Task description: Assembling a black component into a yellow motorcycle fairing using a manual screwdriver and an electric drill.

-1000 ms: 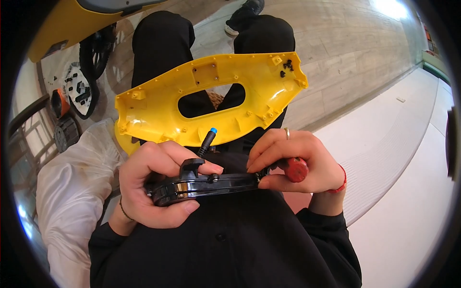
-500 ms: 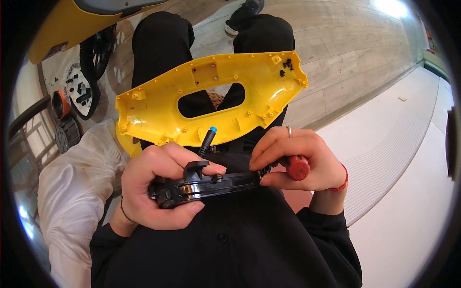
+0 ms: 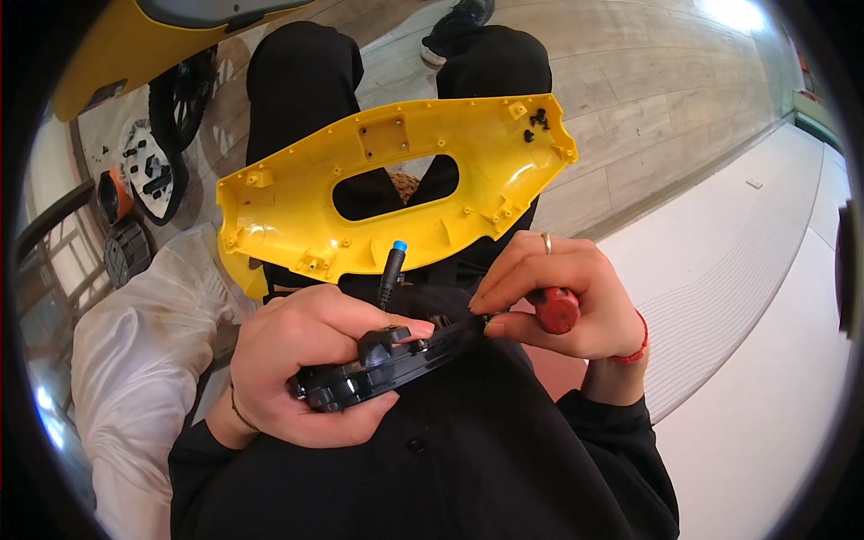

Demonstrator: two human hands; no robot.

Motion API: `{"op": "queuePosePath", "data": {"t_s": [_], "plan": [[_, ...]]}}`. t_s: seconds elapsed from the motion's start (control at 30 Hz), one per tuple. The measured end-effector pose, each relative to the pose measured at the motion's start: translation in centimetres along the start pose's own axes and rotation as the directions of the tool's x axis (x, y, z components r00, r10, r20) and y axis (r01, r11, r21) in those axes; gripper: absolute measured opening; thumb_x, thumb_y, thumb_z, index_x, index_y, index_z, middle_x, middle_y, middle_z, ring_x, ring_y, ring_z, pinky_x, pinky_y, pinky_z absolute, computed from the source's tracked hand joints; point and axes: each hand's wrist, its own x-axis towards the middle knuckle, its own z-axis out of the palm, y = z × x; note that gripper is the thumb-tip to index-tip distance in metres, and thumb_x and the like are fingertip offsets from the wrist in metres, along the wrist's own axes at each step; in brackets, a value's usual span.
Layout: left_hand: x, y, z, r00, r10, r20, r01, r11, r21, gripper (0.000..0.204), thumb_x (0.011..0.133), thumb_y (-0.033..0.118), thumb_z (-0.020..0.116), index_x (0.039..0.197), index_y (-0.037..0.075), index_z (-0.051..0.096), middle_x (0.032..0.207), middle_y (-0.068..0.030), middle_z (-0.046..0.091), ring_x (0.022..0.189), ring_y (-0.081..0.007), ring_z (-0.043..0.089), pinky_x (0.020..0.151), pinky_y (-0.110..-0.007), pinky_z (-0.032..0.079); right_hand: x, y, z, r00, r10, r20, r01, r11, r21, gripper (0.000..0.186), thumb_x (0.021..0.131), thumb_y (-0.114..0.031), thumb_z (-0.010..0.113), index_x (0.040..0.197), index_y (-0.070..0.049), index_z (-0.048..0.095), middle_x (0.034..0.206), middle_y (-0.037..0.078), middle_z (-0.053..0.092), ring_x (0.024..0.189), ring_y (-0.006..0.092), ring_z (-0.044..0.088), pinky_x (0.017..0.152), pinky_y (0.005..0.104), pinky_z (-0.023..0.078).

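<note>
My left hand [image 3: 301, 360] is closed round a glossy black plastic unit [image 3: 373, 376] with a raised tab on top, tilted up toward the right. A short black cable [image 3: 392, 274] with a blue tip stands up behind it. At the unit's right end, my right hand [image 3: 598, 301] pinches with thumb and fingertips; what lies between them is too small to tell. Tucked in that same hand is a red-handled screwdriver [image 3: 557, 311], its shaft hidden. Beyond both hands, a yellow plastic cover [image 3: 288, 211] with an oval opening rests hollow side up across my legs.
Several small black screws [image 3: 538, 121] lie in the cover's right end. Left on the floor are a black-rimmed piece holding small black parts [image 3: 155, 171], an orange-and-black piece [image 3: 112, 196] and white sheeting [image 3: 148, 333]. A white platform [image 3: 720, 270] runs along the right.
My left hand has lowered and turned the black unit, so its right end tilts up more. My right hand keeps its pinch there, nearly unmoved.
</note>
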Motion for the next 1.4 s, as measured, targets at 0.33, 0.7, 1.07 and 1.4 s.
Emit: {"op": "queuePosePath", "data": {"t_s": [0.33, 0.7, 1.07, 1.4], "plan": [[-1.1, -0.8, 0.5, 0.978, -0.145, -0.153, 0.105, 0.964, -0.245, 0.038, 0.067, 0.003, 0.069, 0.090, 0.005, 0.039, 0.095, -0.0266, 0.062, 0.084, -0.0244, 0.064, 0.075, -0.029, 0.051, 0.1, 0.1, 0.0, 0.999, -0.037, 0.024, 0.034, 0.996, 0.088, 0.022, 0.066, 0.002, 0.077, 0.086, -0.001, 0.068, 0.087, 0.010, 0.068, 0.075, 0.0204, 0.063, 0.068, 0.0281, 0.048], [-1.3, -0.9, 1.0, 0.886, -0.323, -0.333, 0.114, 0.847, -0.519, 0.037, 0.072, 0.009, 0.069, 0.091, 0.004, 0.039, 0.097, -0.0242, 0.060, 0.095, -0.0292, 0.063, 0.084, -0.036, 0.051, 0.2, -1.6, -0.8, 0.981, 0.195, 0.021, -0.197, 0.975, 0.102, 0.033, 0.072, -0.013, 0.078, 0.101, -0.005, 0.065, 0.084, 0.006, 0.065, 0.074, 0.0174, 0.062, 0.069, 0.0265, 0.048], [-1.0, -1.8, -0.2, 0.784, -0.483, -0.389, 0.297, 0.843, -0.448, 0.065, 0.073, 0.039, 0.071, 0.117, 0.001, 0.042, 0.116, -0.0187, 0.054, 0.100, -0.0175, 0.055, 0.095, -0.033, 0.040, -0.2, -2.5, -1.6, 0.976, 0.219, 0.010, -0.218, 0.974, -0.061, 0.036, 0.070, -0.016, 0.079, 0.100, -0.002, 0.063, 0.077, 0.009, 0.063, 0.068, 0.0193, 0.061, 0.064, 0.0272, 0.047], [2.9, 1.2, -0.7, 0.976, -0.215, 0.021, 0.193, 0.913, 0.361, 0.038, 0.063, 0.015, 0.078, 0.097, 0.001, 0.065, 0.084, -0.0097, 0.065, 0.079, -0.0269, 0.062, 0.071, -0.033, 0.046, 0.5, -2.9, -1.1, 0.991, 0.110, 0.075, -0.096, 0.979, -0.178, 0.035, 0.069, -0.012, 0.077, 0.100, 0.001, 0.063, 0.085, 0.016, 0.065, 0.075, 0.0312, 0.063, 0.065, 0.0318, 0.048]]}}
